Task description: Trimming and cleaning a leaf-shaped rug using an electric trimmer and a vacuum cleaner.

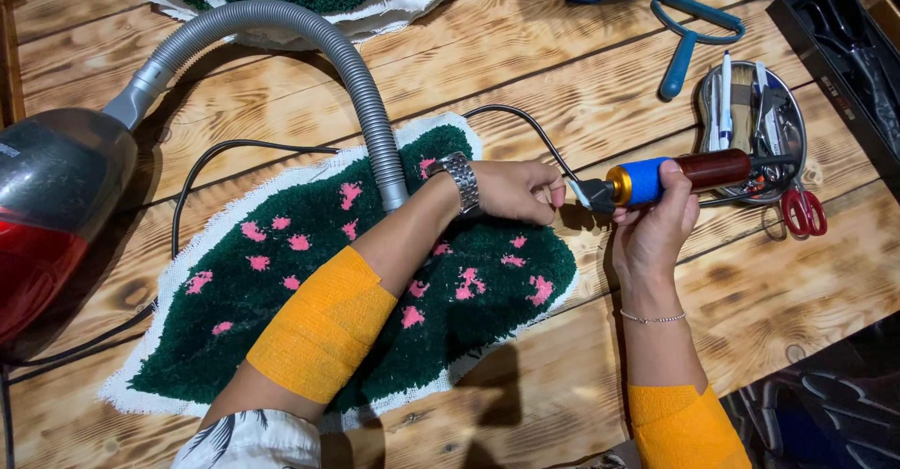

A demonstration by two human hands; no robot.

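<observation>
**Q:** Blue foam grip, gold collar, brown barrel, was that the trimmer tool [670, 177]? Where was it?

**A:** Yep, held level over the wooden table [562, 66], just right of the tufted rug [309, 291]. Right hand [656, 230] was wrapped around its grip, palm up. Left hand [514, 191] pinched the tip, fingers curled tight, wrist over the green pile with pink spots. Ribbed grey vacuum hose [361, 85] arched behind; metal tray [797, 132] sat right.

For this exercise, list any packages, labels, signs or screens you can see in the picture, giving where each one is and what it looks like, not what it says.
Black case: far right edge of the wooden table, long open box holding dark tools, with a small pale label strip on its near wall.
Round metal tin: beside the case, shallow and silver, holding pens and small tools.
No signs or screens in view.
</observation>
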